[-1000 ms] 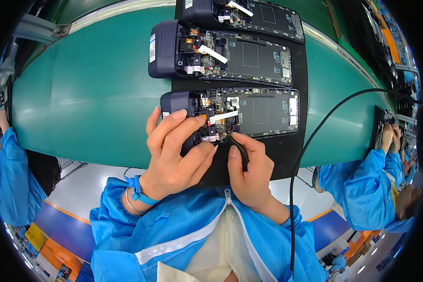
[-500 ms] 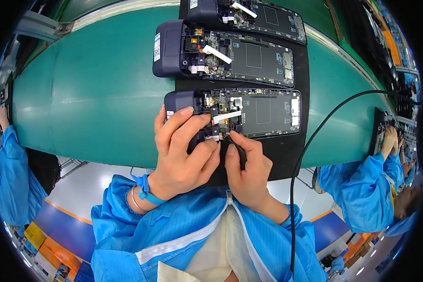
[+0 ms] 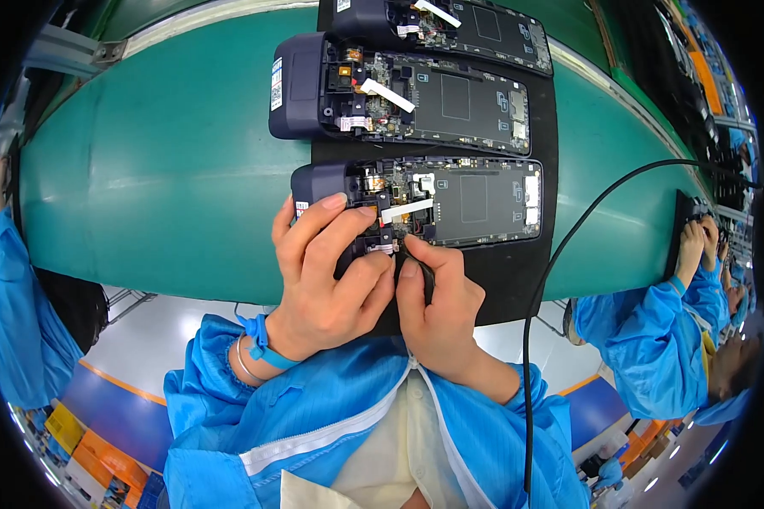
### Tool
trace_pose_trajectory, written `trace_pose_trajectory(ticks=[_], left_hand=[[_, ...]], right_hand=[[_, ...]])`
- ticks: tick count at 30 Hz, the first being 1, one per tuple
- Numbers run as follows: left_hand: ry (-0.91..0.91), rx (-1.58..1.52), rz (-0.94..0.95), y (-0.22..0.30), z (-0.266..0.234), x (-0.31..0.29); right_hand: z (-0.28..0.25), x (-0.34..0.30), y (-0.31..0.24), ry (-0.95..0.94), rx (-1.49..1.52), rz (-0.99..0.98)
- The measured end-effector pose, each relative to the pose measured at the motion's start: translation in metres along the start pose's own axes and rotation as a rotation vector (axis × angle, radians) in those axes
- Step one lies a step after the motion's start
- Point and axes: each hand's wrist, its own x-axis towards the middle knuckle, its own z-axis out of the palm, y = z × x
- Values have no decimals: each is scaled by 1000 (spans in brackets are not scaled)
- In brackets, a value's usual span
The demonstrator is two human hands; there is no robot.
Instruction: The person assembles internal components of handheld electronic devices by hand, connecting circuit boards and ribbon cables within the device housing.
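Open handheld device (image 3: pixel 475 199), just ahead of both grips, long axis running left to right across the front of them. To the left of the left grip, bare green table (image 3: pixel 161 204). Dark thick head end (image 3: pixel 318 180) ahead of the left grip (image 3: pixel 327 284) and partly beneath it; two fingertips reaching over the exposed parts, thumb low by the near edge. Clamped on or merely resting there: not possible to tell. White strip (image 3: pixel 407 211) slanting over the circuitry, a little beyond the gap between the grips. Right grip (image 3: pixel 441 297) close beside the left one, thumb and forefinger pinched on a dark rounded object (image 3: pixel 429 284), tips at the near edge of the device, so nearer than the left grip to the circuitry below the strip. Flat board end stretching ahead and to the right of the right grip, clear of both. Black mat (image 3: pixel 509 284) to the right of the right grip, black cable (image 3: pixel 526 382) beyond. Compared with half a second ago: right grip slightly farther left along the near edge, closer to the left grip; left grip's placing on the device and the strip's slant much the same.
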Motion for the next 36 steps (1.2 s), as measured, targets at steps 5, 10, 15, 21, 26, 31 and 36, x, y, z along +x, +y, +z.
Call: trace_pose_trajectory(ticks=[5,10,15,21,26,31,36], left_hand=[[-17,4,37,-4,-3,0],[-4,-205,-212,-11,-23,13],[-80,-245,-248,-11,-30,18],[-165,-184,-71,-22,-60,22],[-214,177,317,-38,-30,89],[-307,207,506,-54,-11,96],[-271,136,541,-39,-10,93]], right_hand=[[-8,2,-3,-45,-46,2],[-44,12,11,335,349,178],[-67,20,31,252,374,284],[-75,-12,12,243,290,328],[-69,21,0,271,260,173],[-65,39,3,101,311,191],[-58,60,5,-20,289,257]])
